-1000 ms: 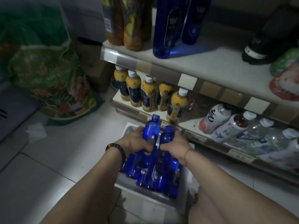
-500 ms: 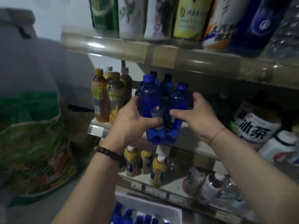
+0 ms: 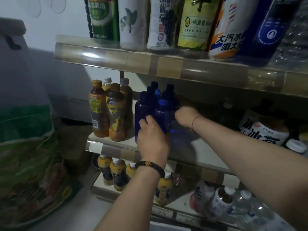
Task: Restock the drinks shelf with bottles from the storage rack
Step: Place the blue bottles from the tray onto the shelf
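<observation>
Here the blue bottles (image 3: 145, 110) stand upright in a tight cluster on the middle shelf (image 3: 208, 147), set a little back from its front edge. The left grip (image 3: 152, 139) reaches up over that edge and is curled round the lower part of the front bottles, thumb on the left one. The right grip (image 3: 185, 116) is just beside the cluster's right side with its fingers curled. It is blurred, and whether it has hold of a bottle cannot be told.

To the left, the brown tea bottles (image 3: 115, 117) stand just beside the cluster with only a thin gap between them. To the right, the shelf board lies bare and dim as far as the large iced-tea bottle (image 3: 265, 130), which lies on its side well apart from the cluster. The upper shelf (image 3: 166, 67) hangs close above the blue caps, with tall bottles lined along its rim.

Below the left wrist, yellow bottles (image 3: 116, 172) stand in a row on the lower shelf. A green bag (image 3: 28, 155) fills the floor left of the shelving.
</observation>
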Tool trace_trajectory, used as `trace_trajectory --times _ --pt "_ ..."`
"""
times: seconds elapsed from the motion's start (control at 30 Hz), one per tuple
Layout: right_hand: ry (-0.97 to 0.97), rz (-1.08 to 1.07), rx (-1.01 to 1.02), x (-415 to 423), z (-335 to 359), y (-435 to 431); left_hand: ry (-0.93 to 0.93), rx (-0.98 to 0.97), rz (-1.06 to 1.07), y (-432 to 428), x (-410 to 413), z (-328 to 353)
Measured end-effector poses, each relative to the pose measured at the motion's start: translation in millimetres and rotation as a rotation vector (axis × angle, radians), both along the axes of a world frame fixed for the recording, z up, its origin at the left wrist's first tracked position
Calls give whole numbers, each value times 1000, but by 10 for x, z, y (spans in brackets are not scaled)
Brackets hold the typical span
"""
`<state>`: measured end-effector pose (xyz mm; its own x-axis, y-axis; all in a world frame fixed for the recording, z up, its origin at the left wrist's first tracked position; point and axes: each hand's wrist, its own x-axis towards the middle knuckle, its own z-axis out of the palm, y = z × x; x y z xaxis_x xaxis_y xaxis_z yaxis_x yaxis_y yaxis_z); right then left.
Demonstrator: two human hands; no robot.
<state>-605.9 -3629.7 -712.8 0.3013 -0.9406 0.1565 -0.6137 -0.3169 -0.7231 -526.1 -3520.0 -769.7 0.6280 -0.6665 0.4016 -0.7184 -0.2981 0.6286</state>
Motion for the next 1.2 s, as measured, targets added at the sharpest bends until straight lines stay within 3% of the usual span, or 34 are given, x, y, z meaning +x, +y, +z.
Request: trace_trajectory --times 0.13,0.23,0.4,0.57,0.73,1.0,1.2 --pt "-1 -100 -46 111 89 -72 -70 -26 57 -56 -21 -61" --pt "9 29 -21 114 89 -144 -56 -35 67 -89 -20 -77" --pt "117 88 -144 66 27 -94 -62 -21 83 -122 -33 -125" --pt "72 55 -80 -55 -93 -22 9 -31 6 -72 -51 -160" --pt "-194 15 -78 -66 -314 -1 15 -43 -3 -35 -36 -170" --pt "-169 31 -72 -89 -278 -2 19 -52 11 -42 -67 -145" --pt "-422 -206 -44 -237 -389 361 38 -46 -93 136 -6 -183"
